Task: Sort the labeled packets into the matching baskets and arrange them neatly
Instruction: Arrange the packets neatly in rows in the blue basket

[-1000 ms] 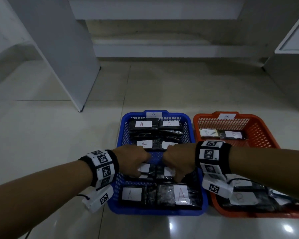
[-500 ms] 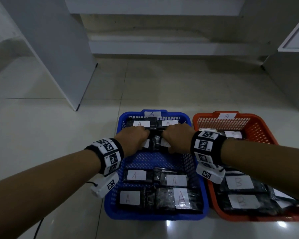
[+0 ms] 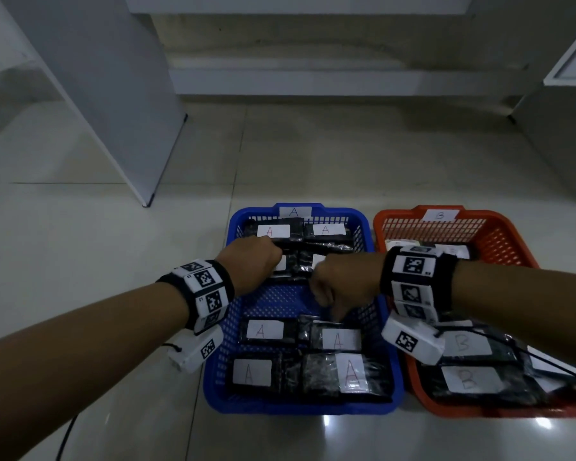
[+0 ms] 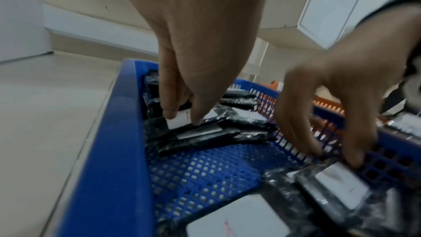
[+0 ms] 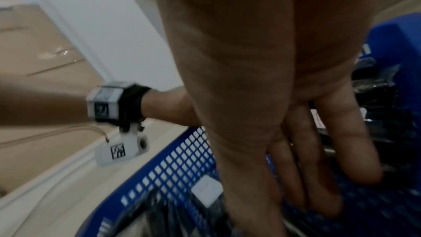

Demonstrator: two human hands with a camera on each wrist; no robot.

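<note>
A blue basket (image 3: pixel 296 407) tagged A holds black packets with white A labels. Two lie in the far row (image 3: pixel 273 231), several in the two near rows (image 3: pixel 263 331), and the mesh floor (image 3: pixel 280 304) between is bare. My left hand (image 3: pixel 256 261) (image 4: pixel 184 118) presses its fingertips (image 4: pixel 169 114) on the label of a second-row packet (image 4: pixel 180 123). My right hand (image 3: pixel 336 291) (image 5: pixel 318 168) hangs over the bare middle, holding nothing, with straight fingers (image 4: pixel 355 159) that reach a near packet (image 4: pixel 337 181). The orange basket (image 3: pixel 499 237) tagged B holds B packets (image 3: pixel 463 344).
The baskets sit side by side on a pale tiled floor. A white panel (image 3: pixel 113 94) leans at the left and a white cabinet (image 3: pixel 562 128) stands at the right. A low step (image 3: pixel 313 78) runs along the back. A thin cable (image 3: pixel 64 437) trails by my left arm.
Both hands moved packets from the basket's middle to the second row. The right hand has since let go and drawn back toward me. The left hand stays on its packet.
</note>
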